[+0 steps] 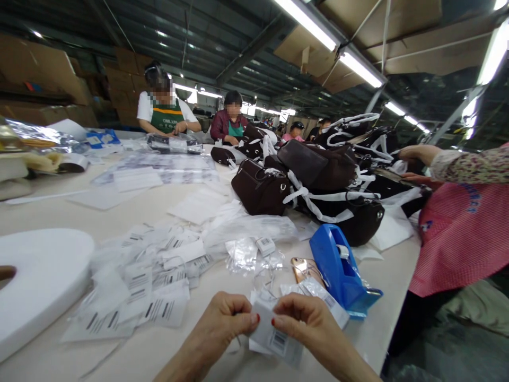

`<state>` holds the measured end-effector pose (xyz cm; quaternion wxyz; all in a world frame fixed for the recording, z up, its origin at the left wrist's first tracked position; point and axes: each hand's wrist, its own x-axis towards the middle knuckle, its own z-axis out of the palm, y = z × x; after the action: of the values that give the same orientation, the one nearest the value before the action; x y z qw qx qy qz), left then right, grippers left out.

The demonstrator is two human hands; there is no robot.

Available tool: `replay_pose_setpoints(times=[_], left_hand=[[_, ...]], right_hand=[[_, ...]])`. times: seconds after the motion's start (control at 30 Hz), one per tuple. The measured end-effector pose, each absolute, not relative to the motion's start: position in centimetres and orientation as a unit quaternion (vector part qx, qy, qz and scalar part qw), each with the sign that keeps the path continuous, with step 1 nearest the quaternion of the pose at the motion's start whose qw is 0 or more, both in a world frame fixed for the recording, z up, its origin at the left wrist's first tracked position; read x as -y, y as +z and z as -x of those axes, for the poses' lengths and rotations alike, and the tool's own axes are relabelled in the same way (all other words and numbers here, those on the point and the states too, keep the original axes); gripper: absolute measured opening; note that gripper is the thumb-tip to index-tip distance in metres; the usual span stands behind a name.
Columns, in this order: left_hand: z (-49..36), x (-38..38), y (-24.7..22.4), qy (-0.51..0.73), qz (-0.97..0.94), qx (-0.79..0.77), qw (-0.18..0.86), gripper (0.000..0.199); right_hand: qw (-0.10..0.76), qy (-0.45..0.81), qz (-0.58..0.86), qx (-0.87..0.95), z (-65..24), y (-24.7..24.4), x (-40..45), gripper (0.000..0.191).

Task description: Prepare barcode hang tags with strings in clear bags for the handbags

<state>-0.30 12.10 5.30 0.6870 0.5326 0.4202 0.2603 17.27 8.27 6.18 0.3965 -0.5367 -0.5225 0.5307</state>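
Note:
Between my two hands is a white barcode hang tag (267,333) in what looks like a clear sleeve, with a thin string at its top. The thumb and fingers of my left hand (222,324) pinch its left edge. On the other side my right hand (308,321) is closed on it, thumb over the front. More tags in clear sleeves (314,293) lie just beyond my right hand. To the left, a heap of printed clear bags (153,292) spreads over the table.
A blue tape dispenser (332,265) stands right of my hands, beside a phone (304,269). Dark brown handbags (258,185) with white-wrapped straps are piled behind. A large white roll (43,281) lies at left. A co-worker's sleeved arm (469,163) reaches in from the right; several people work beyond.

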Motion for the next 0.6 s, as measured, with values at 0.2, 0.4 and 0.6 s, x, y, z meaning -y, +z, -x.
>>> replay_pose_setpoints(times=[0.2, 0.4, 0.6], left_hand=[[0.8, -12.2, 5.7, 0.238, -0.579, -0.414, 0.661, 0.028], [3.0, -11.4, 6.3, 0.272, -0.73, -0.451, 0.436, 0.017], [5.4, -8.8, 5.4, 0.413, -0.837, -0.331, 0.141, 0.011]], right_hand=[[0.429, 0.474, 0.556, 0.531, -16.9, 5.5, -8.1, 0.02], [0.394, 0.234, 0.505, 0.732, -15.9, 5.1, -7.1, 0.013], [0.447, -0.044, 0.352, 0.821, -13.0, 4.7, -6.6, 0.017]])
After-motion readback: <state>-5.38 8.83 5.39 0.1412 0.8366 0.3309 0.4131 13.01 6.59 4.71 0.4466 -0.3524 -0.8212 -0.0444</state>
